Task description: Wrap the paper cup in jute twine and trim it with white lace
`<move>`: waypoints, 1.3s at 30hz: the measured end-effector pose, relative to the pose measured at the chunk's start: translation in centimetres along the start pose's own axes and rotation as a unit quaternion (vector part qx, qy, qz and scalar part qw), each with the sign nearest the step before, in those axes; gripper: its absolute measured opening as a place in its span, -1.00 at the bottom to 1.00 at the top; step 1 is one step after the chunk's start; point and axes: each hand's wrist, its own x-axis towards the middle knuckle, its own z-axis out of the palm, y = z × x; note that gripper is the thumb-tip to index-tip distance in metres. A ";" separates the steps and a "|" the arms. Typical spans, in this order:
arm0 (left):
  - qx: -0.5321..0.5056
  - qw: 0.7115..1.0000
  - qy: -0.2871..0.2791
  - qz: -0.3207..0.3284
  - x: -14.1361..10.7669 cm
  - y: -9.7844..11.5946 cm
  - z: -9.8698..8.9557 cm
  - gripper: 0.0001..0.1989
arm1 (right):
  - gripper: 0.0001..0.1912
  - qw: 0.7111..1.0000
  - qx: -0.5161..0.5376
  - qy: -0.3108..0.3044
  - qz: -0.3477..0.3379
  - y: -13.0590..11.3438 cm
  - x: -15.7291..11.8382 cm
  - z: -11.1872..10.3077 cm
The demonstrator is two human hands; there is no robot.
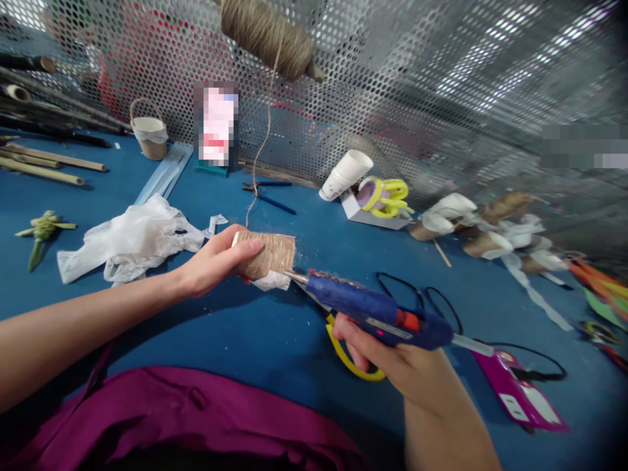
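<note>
Has magenta fabric (196,392) bunched nearest, below both hands. Grasps a blue glue gun (363,304) in the right hand (383,356), with fingers curled under the body and the metal nozzle pointing toward the left hand (216,261). Clasps a twine-wrapped cylinder (269,252) in that left hand, with the thumb across the twine and the fingers partly hidden underneath. Has the nozzle at the cylinder's end away from the left hand, close by a scrap of white lace (272,282); cannot tell whether touching or just apart. Shows yellow-handled scissors (336,343) on the blue tabletop (220,347), partly covered by the glue gun, and a pink packet (505,376) to the right of the right hand. Has crumpled white cloth (142,239) just left of the left hand, with a green woven figure (44,229) farther left. Shows dark pliers (277,203) beyond the left hand, then stacked paper cups (346,175) and a white box (373,219) beyond the glue gun. Has a small handled basket (151,144) and a propped phone (216,127) farther off, beyond the left hand. Ends with a perforated metal screen (171,65) and, high before it, a twine spool (267,39), trailing a strand down to the cylinder.
</note>
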 end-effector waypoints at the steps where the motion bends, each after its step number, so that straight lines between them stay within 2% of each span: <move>1: 0.002 1.000 -0.001 -0.001 0.0 0.0 0.0 -0.58 | -0.70 1.000 -0.001 -0.002 0.003 0.0 0.0 0.0; 10: 0.015 1.000 -0.013 0.002 0.0 0.0 -0.1 -0.57 | -0.65 1.000 0.001 -0.011 -0.007 0.4 0.5 -0.3; 16: 0.017 1.000 -0.015 -0.005 -0.1 0.1 -0.1 -0.58 | -0.70 0.999 0.010 -0.036 0.012 0.3 0.2 -0.5; 20: 0.019 1.000 -0.025 -0.004 -0.2 0.0 -0.1 -0.61 | -0.72 0.999 0.016 -0.035 0.028 0.3 0.2 -0.4; 24: 0.039 0.998 -0.041 0.012 -0.1 -0.1 -0.3 -0.62 | -0.71 1.000 0.006 -0.021 0.009 0.3 0.3 -0.5; 34: 0.021 1.000 -0.014 -0.014 -0.1 -0.1 -0.2 -0.58 | -0.75 0.999 0.008 -0.041 0.026 -0.1 0.0 -0.6; 39: 0.025 0.999 -0.024 -0.009 -0.1 0.0 -0.1 -0.58 | -0.74 0.999 0.005 -0.042 0.025 0.0 0.0 -0.6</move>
